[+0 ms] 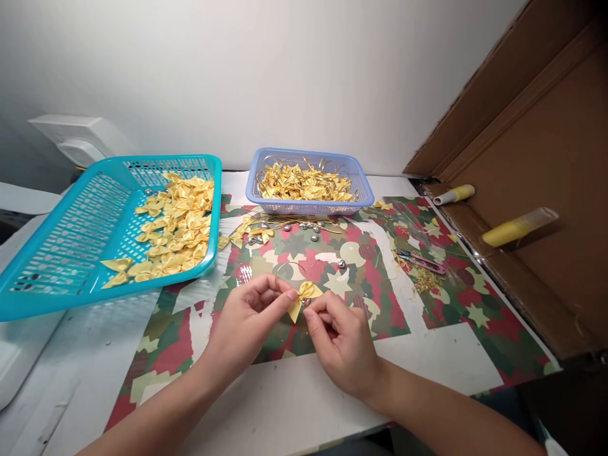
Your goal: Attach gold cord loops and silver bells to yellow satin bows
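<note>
A small yellow ribbon bow (304,296) is held between both hands above the patterned table cover (451,329). My left hand (249,315) pinches the bow's left side with thumb and fingers. My right hand (339,339) is closed at the bow's lower right, fingers curled; something small and silvery shows by its fingertips. A thin wire loop (289,269) arcs just behind the bow.
A tilted turquoise basket (71,240) on the left holds several yellow bows. A lilac basket (308,161) at the back holds more bows with wires. Silver bells (304,227) and loose bows lie between. Pink snips (420,261) and yellow tubes (517,227) sit by the cardboard at right.
</note>
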A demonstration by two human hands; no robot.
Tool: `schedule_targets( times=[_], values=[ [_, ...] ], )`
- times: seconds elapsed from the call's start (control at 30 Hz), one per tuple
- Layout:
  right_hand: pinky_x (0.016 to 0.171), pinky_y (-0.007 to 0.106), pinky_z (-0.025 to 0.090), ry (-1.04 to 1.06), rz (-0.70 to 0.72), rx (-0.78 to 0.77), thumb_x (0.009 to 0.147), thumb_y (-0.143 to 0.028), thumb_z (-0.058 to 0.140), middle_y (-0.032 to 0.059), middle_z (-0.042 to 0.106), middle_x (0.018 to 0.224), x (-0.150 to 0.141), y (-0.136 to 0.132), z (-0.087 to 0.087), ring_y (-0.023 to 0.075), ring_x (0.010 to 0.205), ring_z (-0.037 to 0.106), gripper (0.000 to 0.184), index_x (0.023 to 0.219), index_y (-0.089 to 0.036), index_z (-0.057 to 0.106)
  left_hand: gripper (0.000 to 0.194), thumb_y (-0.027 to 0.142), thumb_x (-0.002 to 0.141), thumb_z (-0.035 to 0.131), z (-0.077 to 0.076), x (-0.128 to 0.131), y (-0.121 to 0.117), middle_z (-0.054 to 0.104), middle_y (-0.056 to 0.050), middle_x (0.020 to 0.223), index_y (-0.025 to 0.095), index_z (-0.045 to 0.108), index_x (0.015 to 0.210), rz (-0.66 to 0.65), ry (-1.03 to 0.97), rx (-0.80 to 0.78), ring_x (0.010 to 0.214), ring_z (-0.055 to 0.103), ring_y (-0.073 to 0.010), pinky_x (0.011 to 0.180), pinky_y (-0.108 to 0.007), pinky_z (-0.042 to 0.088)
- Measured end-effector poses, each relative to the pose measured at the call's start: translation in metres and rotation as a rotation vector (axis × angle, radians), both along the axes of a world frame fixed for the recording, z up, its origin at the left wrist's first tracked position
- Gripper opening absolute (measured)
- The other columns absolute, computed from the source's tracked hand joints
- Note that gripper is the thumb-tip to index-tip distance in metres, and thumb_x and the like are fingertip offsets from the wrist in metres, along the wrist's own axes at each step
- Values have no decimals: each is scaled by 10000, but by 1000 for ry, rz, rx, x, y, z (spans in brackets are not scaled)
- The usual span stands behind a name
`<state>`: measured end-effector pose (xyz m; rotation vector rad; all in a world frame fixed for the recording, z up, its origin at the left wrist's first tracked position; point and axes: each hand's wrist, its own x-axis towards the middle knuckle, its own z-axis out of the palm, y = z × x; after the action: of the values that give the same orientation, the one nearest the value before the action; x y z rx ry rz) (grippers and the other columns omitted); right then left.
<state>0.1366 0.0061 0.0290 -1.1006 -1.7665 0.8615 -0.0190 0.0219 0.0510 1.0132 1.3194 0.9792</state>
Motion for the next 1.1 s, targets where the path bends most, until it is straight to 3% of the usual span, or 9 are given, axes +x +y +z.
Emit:
schedule_targets(
  times=[0.2,0.47,0.8,1.1],
  values=[
    [410,205,225,-5,13,-23,880,-149,448,-99,289,491,0,1,1,57,394,279,188,709,-212,401,264,431,761,696,0,0,0,473,69,501,189,609,704,-5,-5,-6,423,390,-65,441,-181,359],
    [413,198,209,-11,8,-33,876,-134,457,-104,284,482,2,1,1,48,395,262,185,710,-205,411,214,377,810,672,-1,0,-2,549,63,567,191,599,732,-41,19,46,497,477,-66,477,-158,385],
    [424,202,208,15,16,-126,870,-139,464,-114,244,460,2,3,2,46,395,223,212,684,-205,385,149,349,834,645,-6,-2,-6,669,19,721,213,642,773,-43,250,205,676,625,-128,557,-203,454],
    [429,210,209,31,16,-162,870,-154,472,-116,236,450,2,3,3,48,394,212,227,674,-208,370,136,335,851,620,-8,-2,-7,689,25,741,224,653,779,-49,365,286,691,635,-133,621,-220,478]
  ],
)
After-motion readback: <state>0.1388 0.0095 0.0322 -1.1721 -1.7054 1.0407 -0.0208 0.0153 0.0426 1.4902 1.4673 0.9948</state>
